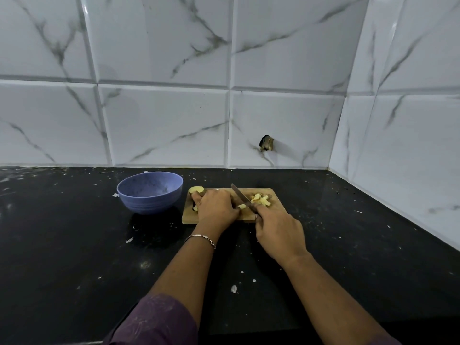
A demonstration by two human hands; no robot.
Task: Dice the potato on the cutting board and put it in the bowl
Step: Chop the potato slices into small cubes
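**Mid-dice, bowl not yet loaded**

- Landmark: cutting board [189, 217], on the black tabletop [74, 245].
- My left hand [215, 207] sits over the board's middle. Its fingers are curled down onto the potato piece being cut, and only a pale end [241, 207] shows at their tips.
- My right hand [278, 232] is at the board's near right corner, fingers wrapped round the handle of the knife [241, 196]. The blade slants across the board, its edge right beside my left fingertips.
- A heap of diced pieces [260, 199] lies on the board's right part.
- An uncut potato chunk [196, 189] waits at the far left corner.
- The blue bowl [149, 202] stands just left of the board. I can see nothing in it.

Step in hand, as I judge it: slicing the held piece, roughly midway through the dicing.

Next move calls for short downward strokes with my left fingertips tucked back from the edge. Then I take the far chunk, and only afterwards move the dice to the bowl.
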